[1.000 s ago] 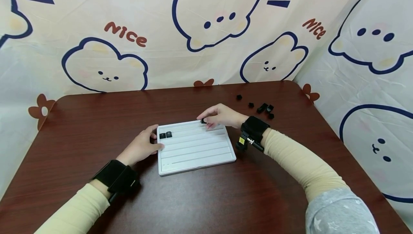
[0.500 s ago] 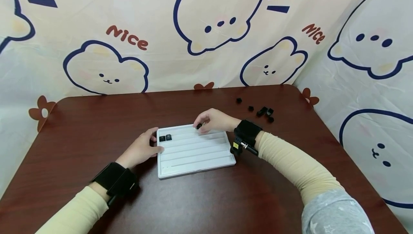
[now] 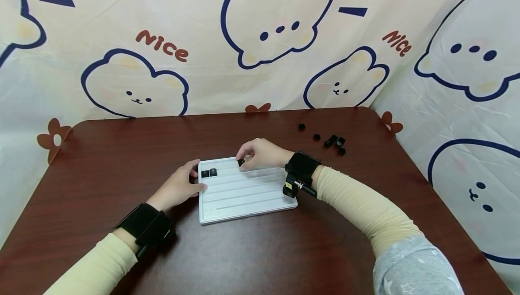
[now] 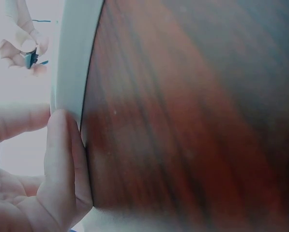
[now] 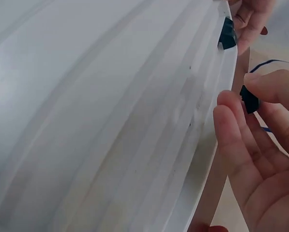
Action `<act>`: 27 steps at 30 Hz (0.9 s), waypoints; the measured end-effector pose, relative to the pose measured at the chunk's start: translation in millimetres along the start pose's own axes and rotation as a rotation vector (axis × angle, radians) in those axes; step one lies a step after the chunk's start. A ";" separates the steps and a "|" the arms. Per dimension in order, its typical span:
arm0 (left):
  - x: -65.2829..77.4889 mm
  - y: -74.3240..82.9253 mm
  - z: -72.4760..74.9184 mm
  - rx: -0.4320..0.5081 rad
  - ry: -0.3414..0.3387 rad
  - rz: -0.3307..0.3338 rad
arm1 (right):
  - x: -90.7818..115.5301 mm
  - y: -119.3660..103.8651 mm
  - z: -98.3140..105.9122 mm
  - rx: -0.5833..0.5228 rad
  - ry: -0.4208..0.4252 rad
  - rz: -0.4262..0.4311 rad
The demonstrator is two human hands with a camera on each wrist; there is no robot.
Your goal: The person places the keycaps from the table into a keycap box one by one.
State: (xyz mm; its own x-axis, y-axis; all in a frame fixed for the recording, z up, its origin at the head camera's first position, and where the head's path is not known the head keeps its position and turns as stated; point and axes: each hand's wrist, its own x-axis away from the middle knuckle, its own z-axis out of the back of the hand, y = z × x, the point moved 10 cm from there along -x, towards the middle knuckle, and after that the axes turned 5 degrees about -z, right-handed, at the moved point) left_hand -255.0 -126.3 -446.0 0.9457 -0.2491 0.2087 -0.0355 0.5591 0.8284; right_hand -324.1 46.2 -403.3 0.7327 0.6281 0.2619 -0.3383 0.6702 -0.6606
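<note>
A white ridged tray [image 3: 248,195] lies on the brown table. My left hand [image 3: 180,186] grips its left edge, thumb on top near the rim; in the left wrist view the fingers [image 4: 59,159] lie against the tray's side. Two black keycaps [image 3: 209,173] sit side by side in a row at the tray's upper left. Over the tray's far edge my right hand [image 3: 266,154] pinches another black keycap [image 5: 250,100] between thumb and fingertips. In the right wrist view that keycap is apart from the tray surface.
Several loose black keycaps [image 3: 331,141] are scattered at the table's far right. The brown table [image 3: 260,259] extends around the tray. A printed cloth [image 3: 211,91] hangs behind the table and along its right side.
My right hand has moved left along the tray's far edge with the keycap, closer to the two seated ones. The left hand has stayed on the tray.
</note>
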 end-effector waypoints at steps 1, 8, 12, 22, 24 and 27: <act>0.0 -0.2 0.1 -0.002 0.000 0.002 | -0.6 -1.7 -1.0 0.010 0.000 0.007; -0.8 -0.9 0.8 -0.004 0.001 0.011 | -7.8 -7.4 -9.0 0.051 0.006 0.028; -1.7 -2.1 1.1 -0.004 0.002 0.017 | -10.7 -13.7 -11.7 0.122 0.021 0.033; -1.9 -0.9 0.2 -0.005 -0.005 0.007 | -15.3 -24.7 -21.7 0.227 0.030 0.054; -2.0 -1.2 0.1 -0.005 -0.004 0.006 | -16.7 -27.2 -23.5 0.249 0.033 0.059; -1.8 -1.3 0.3 -0.010 -0.003 0.006 | -18.8 -32.3 -26.2 0.282 0.037 0.068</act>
State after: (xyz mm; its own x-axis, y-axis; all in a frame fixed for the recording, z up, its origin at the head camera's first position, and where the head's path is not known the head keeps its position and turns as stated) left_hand -256.8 -126.8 -447.3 0.9447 -0.2480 0.2147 -0.0375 0.5684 0.8219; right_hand -311.5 2.3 -405.3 0.7220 0.6642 0.1940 -0.5348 0.7136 -0.4526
